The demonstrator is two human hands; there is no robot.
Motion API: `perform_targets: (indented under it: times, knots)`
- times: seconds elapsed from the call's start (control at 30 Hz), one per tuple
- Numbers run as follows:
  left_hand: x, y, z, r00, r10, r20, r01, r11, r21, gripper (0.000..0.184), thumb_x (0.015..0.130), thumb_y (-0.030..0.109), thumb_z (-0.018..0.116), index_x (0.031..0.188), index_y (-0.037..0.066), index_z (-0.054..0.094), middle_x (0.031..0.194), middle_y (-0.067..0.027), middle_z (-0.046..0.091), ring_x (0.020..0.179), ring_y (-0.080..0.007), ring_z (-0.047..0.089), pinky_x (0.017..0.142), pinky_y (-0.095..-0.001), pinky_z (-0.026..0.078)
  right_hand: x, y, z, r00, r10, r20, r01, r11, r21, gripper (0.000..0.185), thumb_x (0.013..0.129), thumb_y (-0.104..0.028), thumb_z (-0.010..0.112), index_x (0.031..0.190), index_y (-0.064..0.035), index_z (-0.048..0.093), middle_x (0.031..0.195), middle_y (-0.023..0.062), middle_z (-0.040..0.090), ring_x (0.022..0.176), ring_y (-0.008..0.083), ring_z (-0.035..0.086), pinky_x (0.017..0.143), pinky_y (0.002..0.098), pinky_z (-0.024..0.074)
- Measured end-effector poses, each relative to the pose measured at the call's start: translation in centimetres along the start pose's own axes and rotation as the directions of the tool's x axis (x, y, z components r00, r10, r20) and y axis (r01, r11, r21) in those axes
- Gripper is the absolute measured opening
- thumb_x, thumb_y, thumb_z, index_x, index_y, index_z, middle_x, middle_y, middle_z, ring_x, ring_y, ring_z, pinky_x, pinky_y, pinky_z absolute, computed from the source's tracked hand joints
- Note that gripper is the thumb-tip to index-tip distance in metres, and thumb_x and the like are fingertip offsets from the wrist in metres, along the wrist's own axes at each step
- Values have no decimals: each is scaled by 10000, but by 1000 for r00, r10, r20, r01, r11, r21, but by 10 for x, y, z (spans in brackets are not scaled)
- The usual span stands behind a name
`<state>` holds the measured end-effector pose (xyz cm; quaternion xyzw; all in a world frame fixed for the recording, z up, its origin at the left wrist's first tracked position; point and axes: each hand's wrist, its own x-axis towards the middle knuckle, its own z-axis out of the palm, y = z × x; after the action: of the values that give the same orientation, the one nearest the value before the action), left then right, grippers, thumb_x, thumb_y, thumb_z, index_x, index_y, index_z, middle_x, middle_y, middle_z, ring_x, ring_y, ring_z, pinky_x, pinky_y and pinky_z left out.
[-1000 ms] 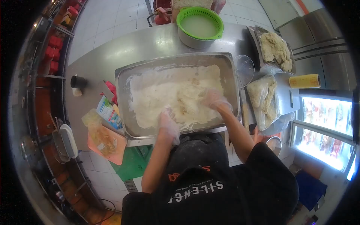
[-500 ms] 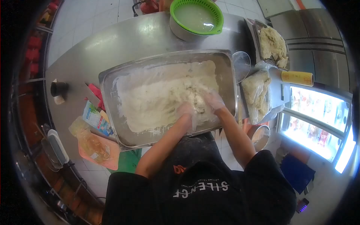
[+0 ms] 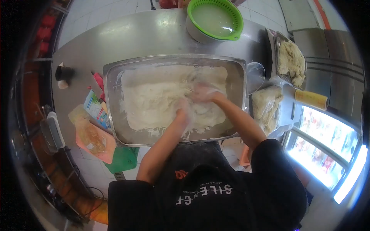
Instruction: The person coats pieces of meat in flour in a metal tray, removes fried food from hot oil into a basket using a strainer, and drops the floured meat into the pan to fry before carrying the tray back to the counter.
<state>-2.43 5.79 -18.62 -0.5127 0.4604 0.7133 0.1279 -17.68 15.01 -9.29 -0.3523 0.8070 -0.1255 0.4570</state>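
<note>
A wide metal tray (image 3: 175,143) in front of me holds a broad layer of white flour (image 3: 148,96). My left hand (image 3: 182,107) is in the flour near the middle of the tray, its fingers smeared by motion. To its right and slightly farther off, my right hand (image 3: 204,93) is also at the flour, blurred too. Both hands look whitish and seem to wear thin clear gloves. Whether anything lies in the fingers cannot be made out.
A green colander (image 3: 236,35) with cloudy liquid stands behind the tray. On the right are a tray of battered pieces (image 3: 291,63), a plastic bag of pale food (image 3: 266,106), a clear round bowl (image 3: 255,78) and a yellow roll (image 3: 311,99). Packets (image 3: 96,109) and a pink tray (image 3: 109,154) lie left.
My right hand has moved left and away from me across the flour; my left hand has moved slightly left. The clumped pieces seen between the hands earlier are no longer distinct. The view has shifted a little.
</note>
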Motion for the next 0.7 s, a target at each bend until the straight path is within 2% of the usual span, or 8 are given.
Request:
perform_targets:
  times: [0.03,0.13,0.23,0.33,0.43,0.5,0.57,0.7]
  knots:
    - [-2,1,-14,992,-48,119,44,998,36,575,1019,437,304,1412,27,397,1399,-118,468,1254,-253,462,1032,-412,399,-4,17,-3,995,-86,46,85,996,33,580,895,-472,559,1293,-49,564,1248,228,598,1123,351,588,970,415,447]
    - [-26,7,-21,933,-258,250,258,966,35,618,1039,477,255,1458,35,354,1466,-107,421,1307,-249,429,1065,-436,380,-43,-7,-34,966,258,5,-248,923,293,554,853,-464,595,1162,-6,638,1110,254,646,1025,376,616,936,428,463]
    - [-39,22,22,916,-395,77,402,889,-218,651,1031,508,223,1468,41,340,1502,-111,379,1327,-274,419,1072,-491,371,-27,-9,38,876,158,-456,-65,975,213,619,841,-494,607,1196,13,604,1080,238,659,962,353,634,891,416,484]
    - [-33,19,46,949,-316,-1,302,907,-295,675,1018,539,199,1481,65,330,1523,-118,348,1332,-296,414,1065,-520,372,-43,-23,33,908,346,-237,-109,740,664,586,875,-446,580,1247,6,566,1135,222,646,1014,334,623,904,393,490]
    - [-104,75,24,931,-186,315,296,889,-348,685,1008,561,200,1493,93,320,1516,-126,359,1334,-321,409,1071,-512,363,-69,-12,7,923,382,-38,-240,650,721,567,913,-440,545,1317,-44,525,1277,227,557,1136,347,561,995,404,430]
    - [-109,81,14,917,-269,296,316,941,-124,688,1009,564,175,1484,95,341,1510,-128,370,1334,-328,408,1073,-528,359,-90,-1,-9,914,394,95,-331,588,738,557,939,-436,521,1364,-77,498,1371,230,497,1218,356,519,1055,412,389]
    - [-88,45,16,921,-285,266,354,897,-265,678,1013,546,148,1462,95,381,1451,-139,446,1300,-310,450,1081,-488,368,-93,-9,-9,862,484,150,-443,579,684,538,958,-391,498,1409,-100,456,1433,234,445,1264,365,492,1087,421,368]
    - [-74,21,61,941,-275,199,339,762,-551,677,1012,534,135,1446,89,403,1420,-133,490,1245,-299,506,1065,-464,396,-59,4,100,825,558,-94,-509,804,307,530,954,-287,450,1457,-134,389,1447,224,428,1287,390,458,1090,432,364]
